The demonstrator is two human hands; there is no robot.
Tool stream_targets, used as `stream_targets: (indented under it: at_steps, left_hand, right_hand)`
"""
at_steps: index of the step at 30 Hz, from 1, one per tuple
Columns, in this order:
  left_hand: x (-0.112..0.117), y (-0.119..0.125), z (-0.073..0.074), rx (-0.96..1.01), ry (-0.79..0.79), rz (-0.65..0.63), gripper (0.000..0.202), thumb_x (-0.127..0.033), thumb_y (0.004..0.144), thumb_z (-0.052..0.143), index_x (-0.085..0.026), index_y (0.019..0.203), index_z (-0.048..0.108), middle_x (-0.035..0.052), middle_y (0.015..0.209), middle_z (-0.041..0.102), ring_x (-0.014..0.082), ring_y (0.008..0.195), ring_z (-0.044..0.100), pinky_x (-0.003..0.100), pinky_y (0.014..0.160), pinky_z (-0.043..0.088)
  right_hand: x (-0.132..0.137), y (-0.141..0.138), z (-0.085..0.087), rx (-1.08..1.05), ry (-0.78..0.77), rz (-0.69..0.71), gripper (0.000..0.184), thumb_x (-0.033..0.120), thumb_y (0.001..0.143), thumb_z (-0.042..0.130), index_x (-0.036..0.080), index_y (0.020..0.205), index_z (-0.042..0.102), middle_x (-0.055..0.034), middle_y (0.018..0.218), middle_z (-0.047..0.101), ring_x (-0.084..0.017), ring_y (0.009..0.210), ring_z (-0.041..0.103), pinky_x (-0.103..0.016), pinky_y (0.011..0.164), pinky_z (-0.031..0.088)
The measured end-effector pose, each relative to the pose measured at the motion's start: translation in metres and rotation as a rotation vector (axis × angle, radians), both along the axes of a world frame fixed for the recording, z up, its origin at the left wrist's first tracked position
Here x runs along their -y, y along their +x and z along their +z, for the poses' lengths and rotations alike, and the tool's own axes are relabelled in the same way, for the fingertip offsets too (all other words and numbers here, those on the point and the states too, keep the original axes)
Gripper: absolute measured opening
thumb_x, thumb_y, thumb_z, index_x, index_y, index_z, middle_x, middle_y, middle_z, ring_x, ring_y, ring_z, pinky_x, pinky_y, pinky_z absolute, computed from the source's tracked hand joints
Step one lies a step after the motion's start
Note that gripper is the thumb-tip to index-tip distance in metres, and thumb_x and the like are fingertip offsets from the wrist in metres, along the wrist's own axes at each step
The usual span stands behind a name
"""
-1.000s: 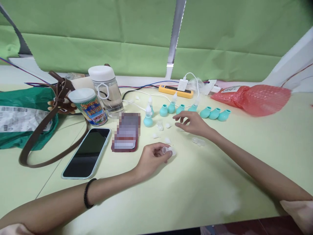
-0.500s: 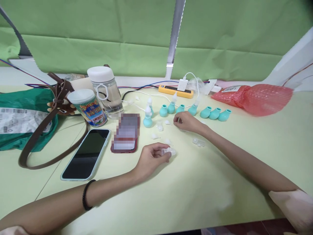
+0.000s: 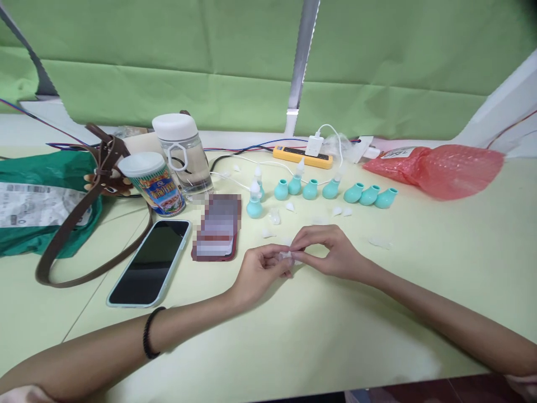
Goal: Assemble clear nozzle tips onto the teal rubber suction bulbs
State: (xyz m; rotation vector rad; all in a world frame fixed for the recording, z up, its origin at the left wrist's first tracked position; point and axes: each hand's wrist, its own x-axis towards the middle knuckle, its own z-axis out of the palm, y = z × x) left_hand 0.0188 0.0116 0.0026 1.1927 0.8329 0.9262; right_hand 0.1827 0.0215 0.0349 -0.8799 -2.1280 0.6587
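My left hand (image 3: pixel 260 272) is closed around a small clear plastic tube (image 3: pixel 285 255) just above the table. My right hand (image 3: pixel 329 251) meets it from the right, thumb and forefinger pinched at the tube's end; whatever lies between those fingertips is too small to make out. Beyond my hands stand several teal squeeze bulbs (image 3: pixel 310 190), some with clear pointed tips, such as the bulb (image 3: pixel 254 208) at the left. Small whitish tips (image 3: pixel 291 207) lie scattered on the table, with a clear plastic piece (image 3: pixel 274 216) among them.
Left of my hands lie a black-screened phone (image 3: pixel 150 263) and a red-cased phone (image 3: pixel 216 229). Behind them stand a patterned cup (image 3: pixel 157 187) and a water bottle (image 3: pixel 188 159). A yellow power strip (image 3: pixel 302 158) and a red bubble-wrap bag (image 3: pixel 457 170) are at the back.
My right hand has come left and nearer, from beside the teal bulbs to the tube in my left hand. My left hand has stayed about where it was, still holding the tube.
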Motion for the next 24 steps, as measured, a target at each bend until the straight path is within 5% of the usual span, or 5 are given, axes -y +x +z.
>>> stream_targets:
  at_steps: [8, 24]
  left_hand:
    - [-0.001, 0.0, -0.001, 0.039, -0.035, 0.016, 0.023, -0.023, 0.068, 0.063, -0.01, 0.086, 0.06, 0.0027, 0.06, 0.063, 0.0133, 0.055, 0.058, 0.027, 0.057, 0.047]
    - [-0.001, -0.001, -0.003, -0.001, -0.008, 0.086, 0.024, -0.021, 0.064, 0.066, -0.011, 0.085, 0.058, 0.0017, 0.057, 0.064, 0.0138, 0.054, 0.06, 0.027, 0.06, 0.048]
  right_hand:
    - [0.001, 0.0, -0.014, -0.093, 0.099, -0.062, 0.015, 0.015, 0.07, 0.055, 0.023, 0.078, 0.066, -0.0033, 0.073, 0.062, -0.013, 0.064, 0.058, -0.027, 0.056, 0.048]
    - [-0.001, 0.005, -0.008, -0.079, -0.161, 0.003, 0.008, 0.017, 0.073, 0.055, 0.017, 0.076, 0.062, -0.0047, 0.078, 0.059, -0.013, 0.07, 0.055, -0.029, 0.063, 0.047]
